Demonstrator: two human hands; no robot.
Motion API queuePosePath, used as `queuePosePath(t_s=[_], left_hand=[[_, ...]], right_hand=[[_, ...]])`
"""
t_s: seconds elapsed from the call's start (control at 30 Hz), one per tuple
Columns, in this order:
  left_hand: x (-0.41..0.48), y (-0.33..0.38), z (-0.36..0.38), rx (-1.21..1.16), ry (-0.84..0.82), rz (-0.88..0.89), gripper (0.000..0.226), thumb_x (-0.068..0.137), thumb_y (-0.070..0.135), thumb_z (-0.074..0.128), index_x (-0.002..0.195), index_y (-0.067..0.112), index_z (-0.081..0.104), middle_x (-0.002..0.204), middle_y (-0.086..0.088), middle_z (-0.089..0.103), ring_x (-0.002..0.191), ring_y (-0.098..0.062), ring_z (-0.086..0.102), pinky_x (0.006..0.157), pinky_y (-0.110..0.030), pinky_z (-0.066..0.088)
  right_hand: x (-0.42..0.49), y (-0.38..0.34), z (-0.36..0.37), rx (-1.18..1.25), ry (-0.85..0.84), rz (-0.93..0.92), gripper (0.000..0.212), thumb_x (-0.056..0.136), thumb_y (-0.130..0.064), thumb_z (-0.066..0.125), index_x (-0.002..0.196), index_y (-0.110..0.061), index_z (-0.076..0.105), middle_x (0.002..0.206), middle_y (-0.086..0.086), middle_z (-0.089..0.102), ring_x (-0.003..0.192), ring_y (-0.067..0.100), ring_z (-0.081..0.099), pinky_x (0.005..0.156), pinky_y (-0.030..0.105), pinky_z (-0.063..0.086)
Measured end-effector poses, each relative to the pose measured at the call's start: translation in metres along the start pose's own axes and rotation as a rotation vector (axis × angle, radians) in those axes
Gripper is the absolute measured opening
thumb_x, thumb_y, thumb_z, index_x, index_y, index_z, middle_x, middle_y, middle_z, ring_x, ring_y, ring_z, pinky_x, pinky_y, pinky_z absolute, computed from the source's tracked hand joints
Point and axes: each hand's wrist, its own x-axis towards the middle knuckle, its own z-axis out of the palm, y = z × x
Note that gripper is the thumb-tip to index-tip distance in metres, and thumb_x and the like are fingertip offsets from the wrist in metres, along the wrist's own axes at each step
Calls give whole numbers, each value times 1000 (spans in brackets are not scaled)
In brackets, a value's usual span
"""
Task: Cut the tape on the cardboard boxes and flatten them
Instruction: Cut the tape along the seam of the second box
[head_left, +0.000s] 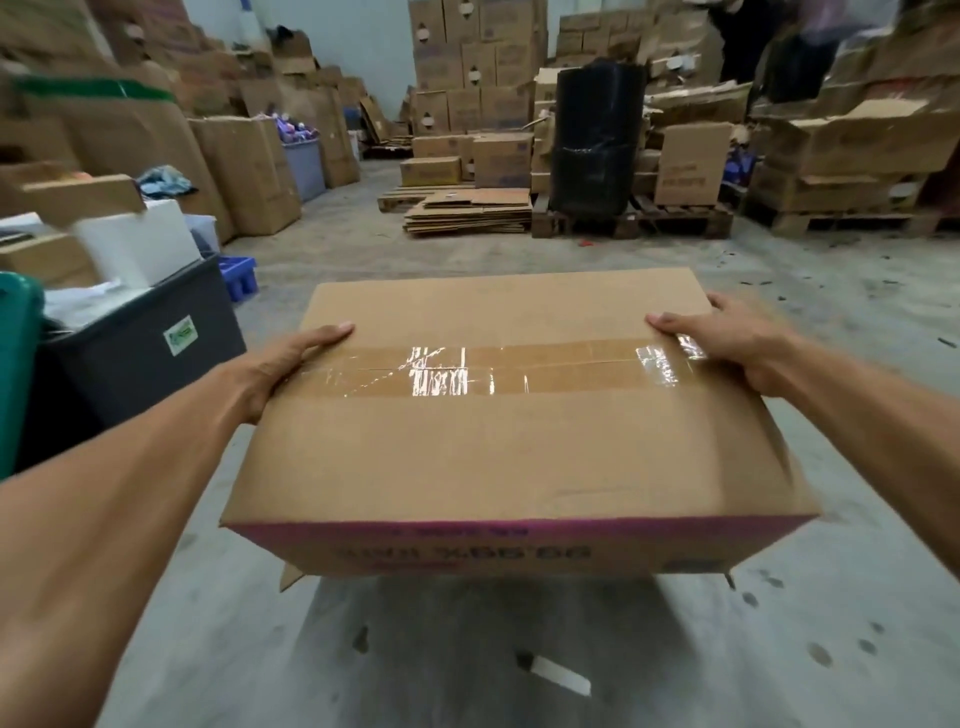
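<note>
Brown cardboard box (514, 441) held above concrete floor (857, 597); clear tape strip (493, 370) uncut across top. Left hand (291, 364), right hand (737, 343) grip opposite ends.

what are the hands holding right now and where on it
A taped cardboard box, gripped at its two ends: left hand on the left edge, right hand on the right, each beside an end of the tape strip.

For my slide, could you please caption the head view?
Left hand and right hand hold the box, tape uncut.
</note>
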Motion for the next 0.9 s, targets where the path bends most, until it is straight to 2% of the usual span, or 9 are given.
queuePosePath(t_s=[0.1,0.2,0.3,0.43,0.6,0.63,0.7,0.8,0.9], left_hand=[[10,1,6,-7,-14,-22,52,71,48,77,109,14,68,85,-10,75,65,-22,72,58,-34,60],[23,2,8,-37,-3,-39,43,76,45,75,105,14,68,80,-9,75,60,-21,72,54,-33,59],[37,-2,9,-55,3,-56,33,80,42,73,100,15,68,74,-8,74,56,-20,71,51,-33,59],[60,-7,8,-51,-6,-77,34,80,42,72,103,18,69,77,-8,75,58,-20,71,55,-33,60],[99,-26,17,18,-41,-143,36,76,44,74,100,16,71,80,-9,75,60,-21,71,59,-32,60],[108,-33,18,36,-54,-168,39,75,44,75,100,14,71,81,-10,75,61,-22,71,60,-32,60],[124,-48,20,83,-89,-216,45,74,44,76,104,12,71,86,-10,75,65,-23,71,65,-33,60],[151,-74,24,161,-104,-283,56,72,49,77,111,10,71,96,-12,76,75,-25,73,68,-35,60],[177,-101,33,360,20,-236,59,69,56,80,107,13,70,100,-9,75,86,-26,73,76,-35,57]], right_hand=[[10,3,4,2,-46,-14,37,86,-36,76,115,-24,58,93,-4,63,80,16,60,59,32,46],[28,8,15,25,-63,-34,32,88,-32,74,114,-21,59,99,-2,67,79,14,62,60,29,47],[50,16,28,25,-49,-67,40,85,-33,77,119,-17,64,107,0,72,87,15,67,69,29,52],[79,29,41,16,-71,-60,53,74,-44,82,119,-23,66,112,-1,74,98,21,71,91,40,56],[102,58,54,-86,-42,36,69,76,-54,77,131,-19,52,122,-9,58,111,19,60,93,35,50],[107,69,61,-128,-28,53,69,73,-61,74,122,-18,51,125,-8,56,112,19,58,94,35,49],[115,91,72,-226,14,90,95,58,-77,68,133,-21,51,133,-2,61,118,24,59,99,42,50],[121,121,91,-333,72,125,90,76,-69,65,147,-18,40,144,7,55,130,33,51,106,44,44],[112,152,112,-403,90,153,82,86,-63,60,145,-11,38,144,12,54,132,36,49,105,43,43]])
